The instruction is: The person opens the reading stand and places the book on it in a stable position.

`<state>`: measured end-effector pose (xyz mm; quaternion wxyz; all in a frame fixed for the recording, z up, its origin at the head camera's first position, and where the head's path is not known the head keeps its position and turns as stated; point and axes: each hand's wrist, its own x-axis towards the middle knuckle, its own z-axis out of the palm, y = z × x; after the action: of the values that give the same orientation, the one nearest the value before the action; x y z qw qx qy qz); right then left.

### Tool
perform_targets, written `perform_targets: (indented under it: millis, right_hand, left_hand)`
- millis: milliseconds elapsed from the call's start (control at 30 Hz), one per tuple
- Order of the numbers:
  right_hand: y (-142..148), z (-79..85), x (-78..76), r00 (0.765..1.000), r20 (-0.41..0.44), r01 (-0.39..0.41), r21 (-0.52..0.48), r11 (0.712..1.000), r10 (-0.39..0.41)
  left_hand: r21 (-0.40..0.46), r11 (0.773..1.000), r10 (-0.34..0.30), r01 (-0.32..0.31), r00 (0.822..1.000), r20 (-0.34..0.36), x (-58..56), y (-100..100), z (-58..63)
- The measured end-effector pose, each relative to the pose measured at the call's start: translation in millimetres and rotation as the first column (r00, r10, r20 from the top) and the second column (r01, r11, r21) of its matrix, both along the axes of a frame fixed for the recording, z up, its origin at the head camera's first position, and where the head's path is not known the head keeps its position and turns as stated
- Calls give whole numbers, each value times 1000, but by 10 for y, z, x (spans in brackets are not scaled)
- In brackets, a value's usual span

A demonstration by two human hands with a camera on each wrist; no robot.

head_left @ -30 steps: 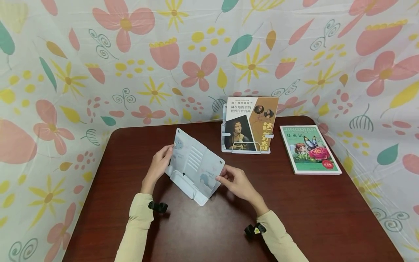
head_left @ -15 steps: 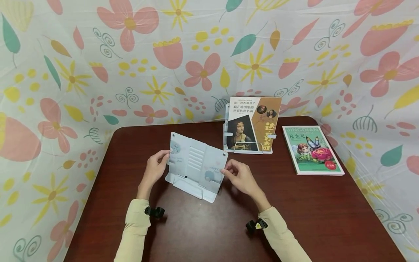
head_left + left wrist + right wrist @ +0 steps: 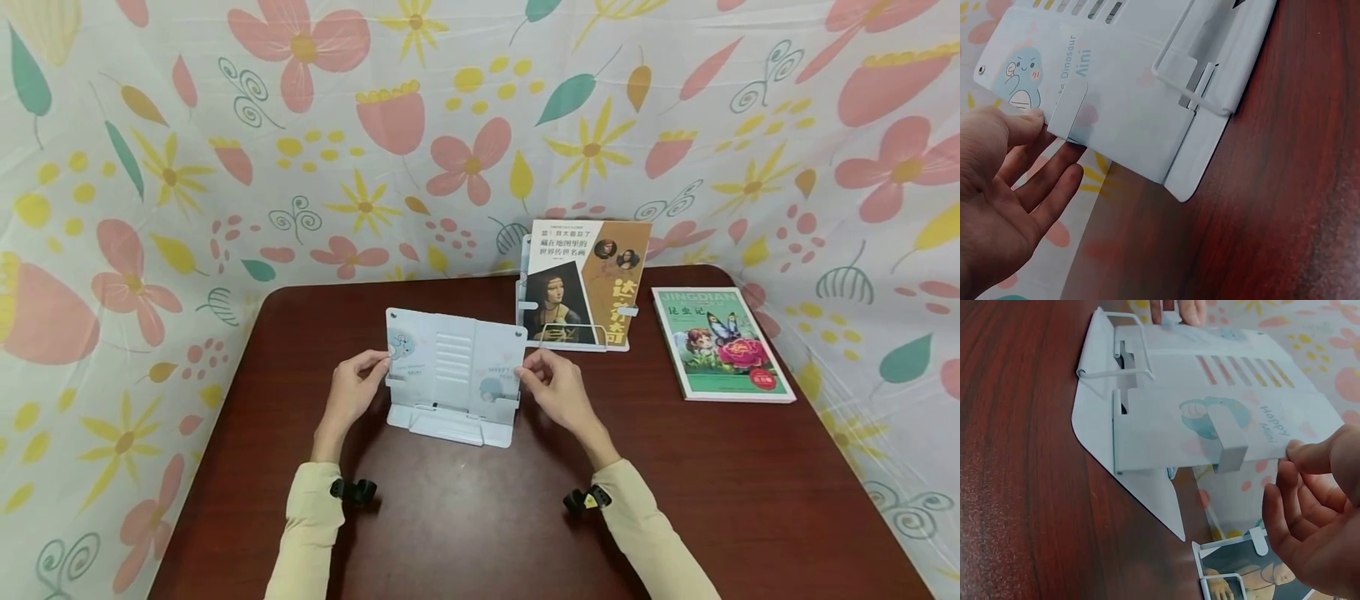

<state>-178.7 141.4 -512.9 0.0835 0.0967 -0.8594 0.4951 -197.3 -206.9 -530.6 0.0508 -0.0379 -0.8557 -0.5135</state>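
Observation:
A pale blue-white book stand (image 3: 453, 367) stands upright on the dark wooden table, its back panel slotted in the middle and printed with cartoon dinosaurs. My left hand (image 3: 351, 393) pinches the panel's left edge, thumb in front beside the side clip (image 3: 1070, 110) and fingers behind. On the opposite edge, my right hand (image 3: 557, 395) pinches with thumb and forefinger near the "Happy" lettering; its other fingers curl loosely below. A wire page holder (image 3: 1124, 344) crosses the stand's base lip (image 3: 450, 427). No book rests on this stand.
Behind to the right, a second stand (image 3: 531, 343) bears a brown and white book (image 3: 588, 279) with a painted portrait. A green-covered book (image 3: 722, 342) lies flat near the table's right edge. Floral cloth (image 3: 465, 100) hangs behind the table (image 3: 720, 492).
The stand has turned from slanted to nearly facing me, its right side swinging away from me and its left side nearer. Both hands keep their grip on its edges.

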Motion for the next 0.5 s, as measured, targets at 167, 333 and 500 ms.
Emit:
perform_targets:
  millis: [167, 333, 500]
  right_hand:
    - [-21, -2, -45, 997, -24, 78, -8, 997, -78]
    - [-40, -7, -120, 984, -67, 165, -7, 986, -165]
    - [-15, -22, -179, 974, -82, 212, 2, 977, -211]
  left_hand:
    - [0, 1000, -11, 11, 1000, -1, 37, -5, -21]
    - [-27, 999, -36, 35, 999, -15, 138, 70, 115]
    - [-18, 998, -55, 55, 998, -17, 261, 186, 355]
